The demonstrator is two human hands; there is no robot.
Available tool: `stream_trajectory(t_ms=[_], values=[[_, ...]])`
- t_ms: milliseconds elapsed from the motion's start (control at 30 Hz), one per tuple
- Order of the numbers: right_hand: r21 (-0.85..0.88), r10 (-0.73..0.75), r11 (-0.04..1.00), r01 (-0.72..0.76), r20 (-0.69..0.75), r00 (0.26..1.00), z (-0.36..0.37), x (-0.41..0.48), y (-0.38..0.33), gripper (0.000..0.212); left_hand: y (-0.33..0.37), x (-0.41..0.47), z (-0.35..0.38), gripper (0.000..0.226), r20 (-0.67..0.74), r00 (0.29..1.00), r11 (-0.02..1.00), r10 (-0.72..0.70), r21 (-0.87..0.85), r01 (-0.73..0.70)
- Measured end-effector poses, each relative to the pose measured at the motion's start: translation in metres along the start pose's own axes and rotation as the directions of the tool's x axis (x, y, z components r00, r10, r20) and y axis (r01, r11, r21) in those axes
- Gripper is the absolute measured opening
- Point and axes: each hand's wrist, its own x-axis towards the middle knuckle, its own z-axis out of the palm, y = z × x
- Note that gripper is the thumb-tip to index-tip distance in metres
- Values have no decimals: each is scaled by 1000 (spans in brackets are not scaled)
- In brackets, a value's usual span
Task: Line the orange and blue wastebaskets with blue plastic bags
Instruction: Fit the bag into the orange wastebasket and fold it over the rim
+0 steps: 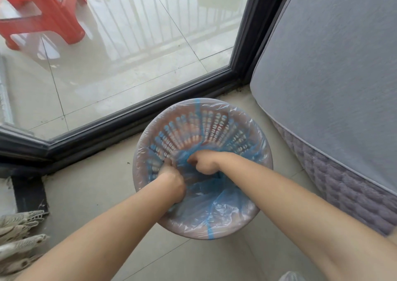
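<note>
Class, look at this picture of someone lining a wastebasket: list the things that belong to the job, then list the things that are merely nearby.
Part of the job:
- wastebasket
- blue plastic bag stretched over its rim
- left hand and right hand, both pressing the bag down inside

Merely nearby:
- red stool beyond the glass door
- grey mattress
- lace cloth

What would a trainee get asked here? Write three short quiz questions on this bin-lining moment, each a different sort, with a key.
1. True or false: the blue bag is folded over the wastebasket rim.
2. Where are both hands? A) on the red stool B) inside the basket C) on the glass door
3. Fill in: right of the basket stands a grey ____.

Key: 1 true; 2 B; 3 mattress.
</note>
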Motion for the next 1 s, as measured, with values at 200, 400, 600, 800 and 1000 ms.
stream_trajectory(t_ms=[200,400,600,800,1000], values=[[73,197,979,-190,-106,975,-11,20,16,40,-7,-21,4,43,-92,996,993,19,-114,-30],[70,54,997,-33,-329,943,-16,-17,13,33,-26,-52,-2,29,-800,509,848,-318,-480,-225],[221,52,947,235,-825,563,-1,-115,0,30,-4,-82,28,45,-388,45,334,-921,-842,-424],[548,542,832,82,-836,89,59,-140,5,68,45,-91,43,94,119,616,-536,-779,-635,-555],[784,742,527,328,-612,273,54,-125,8,71,16,-70,19,73,87,530,-461,-844,-624,-632]])
